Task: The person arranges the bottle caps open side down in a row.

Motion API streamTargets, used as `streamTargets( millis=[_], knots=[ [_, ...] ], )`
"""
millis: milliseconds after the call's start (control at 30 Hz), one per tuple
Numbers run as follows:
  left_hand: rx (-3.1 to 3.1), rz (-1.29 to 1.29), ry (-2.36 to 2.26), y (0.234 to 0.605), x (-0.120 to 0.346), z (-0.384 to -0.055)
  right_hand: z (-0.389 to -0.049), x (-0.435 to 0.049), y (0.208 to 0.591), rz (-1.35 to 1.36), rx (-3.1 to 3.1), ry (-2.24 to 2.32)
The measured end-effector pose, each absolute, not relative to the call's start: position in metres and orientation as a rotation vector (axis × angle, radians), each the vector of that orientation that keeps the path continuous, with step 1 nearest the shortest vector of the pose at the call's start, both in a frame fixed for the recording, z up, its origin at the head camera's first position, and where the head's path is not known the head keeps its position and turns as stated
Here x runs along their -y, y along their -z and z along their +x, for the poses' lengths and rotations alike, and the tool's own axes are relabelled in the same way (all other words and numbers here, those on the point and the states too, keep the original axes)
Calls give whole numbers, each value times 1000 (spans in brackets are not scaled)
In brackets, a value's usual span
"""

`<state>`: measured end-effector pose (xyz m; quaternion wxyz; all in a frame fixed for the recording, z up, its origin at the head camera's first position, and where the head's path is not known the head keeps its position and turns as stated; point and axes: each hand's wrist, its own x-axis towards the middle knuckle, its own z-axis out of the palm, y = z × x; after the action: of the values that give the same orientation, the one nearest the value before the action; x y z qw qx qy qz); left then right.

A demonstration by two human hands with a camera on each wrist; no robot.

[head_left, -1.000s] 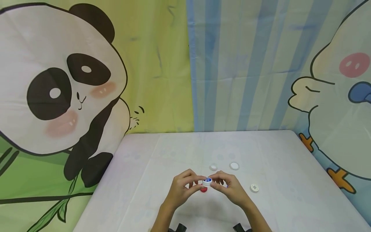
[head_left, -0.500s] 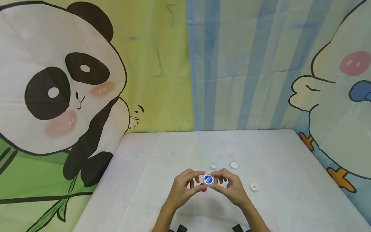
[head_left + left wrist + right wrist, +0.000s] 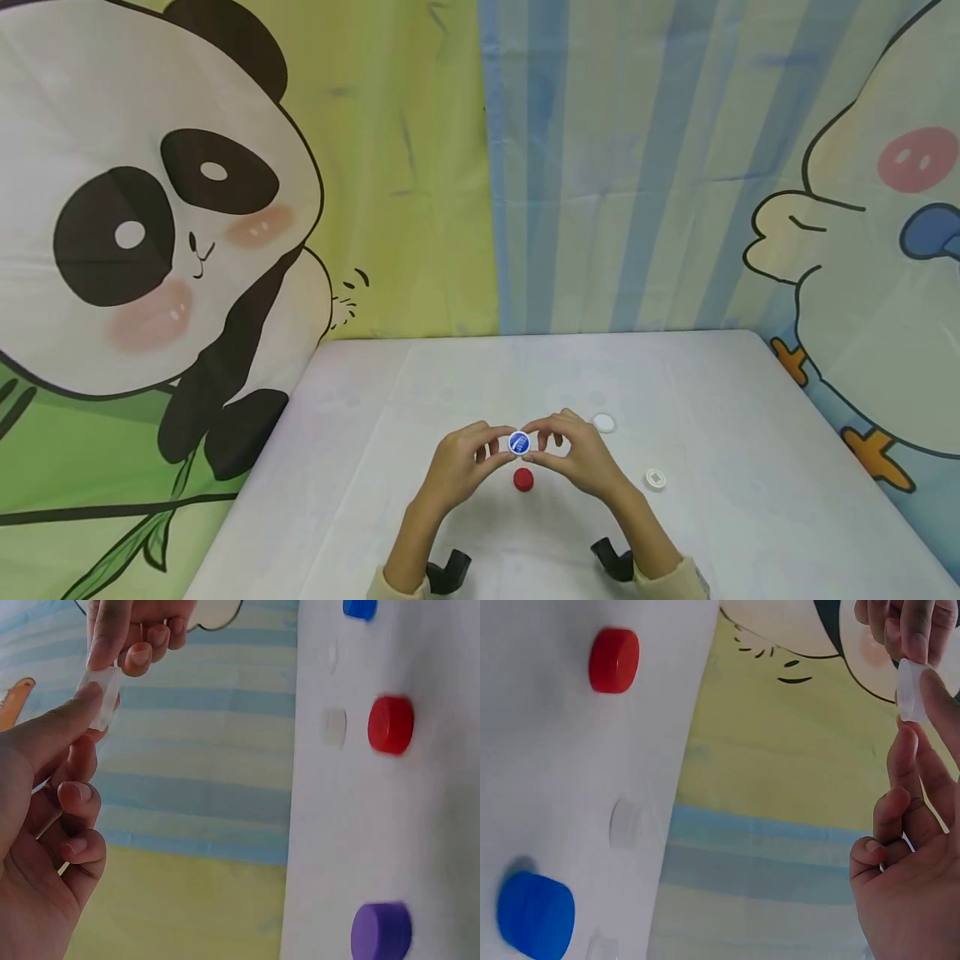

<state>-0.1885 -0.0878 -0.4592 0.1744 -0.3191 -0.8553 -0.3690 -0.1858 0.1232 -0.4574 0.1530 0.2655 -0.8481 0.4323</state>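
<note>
A white bottle cap (image 3: pixel 519 442) with a blue printed face is held up over the table, its face turned toward the head camera. My left hand (image 3: pixel 459 468) pinches its left side between thumb and index finger, while my right hand (image 3: pixel 583 458) pinches the right side the same way. Both wrist views show the cap edge-on, with a thumb (image 3: pixel 64 724) of the left hand across it in one and the right thumb (image 3: pixel 943 705) in the other. The remaining fingers of each hand curl loosely below. A red cap (image 3: pixel 523 479) lies on the table under the hands.
On the white table (image 3: pixel 390 500) lie a white disc-like cap (image 3: pixel 603 422) behind my right hand and a pale cap (image 3: pixel 655 479) to its right. Wrist views add a purple cap (image 3: pixel 381 931), a blue cap (image 3: pixel 535 915) and a whitish cap (image 3: pixel 625 823). Printed curtains (image 3: pixel 600 167) stand behind.
Both hands have risen slightly with the white cap, whose blue face has turned toward the head camera. The left fingers came off half a second ago and now pinch it again. The red cap is uncovered.
</note>
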Motion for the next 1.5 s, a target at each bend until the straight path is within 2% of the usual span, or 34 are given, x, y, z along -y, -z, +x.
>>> streamTargets(
  millis=[300,533,1067,1333,1500],
  knots=[
    [2675,-821,900,479,100,-251,-248,-109,476,761,2697,-1101],
    [2827,-812,775,500,101,-278,-272,-99,496,697,2875,-984],
    [2973,-650,453,526,89,-289,-284,-82,522,575,2972,-668],
    [2976,-602,410,524,88,-286,-283,-82,522,565,2975,-686],
    [2969,-475,367,512,87,-281,-279,-93,511,518,2954,-735]
  ],
)
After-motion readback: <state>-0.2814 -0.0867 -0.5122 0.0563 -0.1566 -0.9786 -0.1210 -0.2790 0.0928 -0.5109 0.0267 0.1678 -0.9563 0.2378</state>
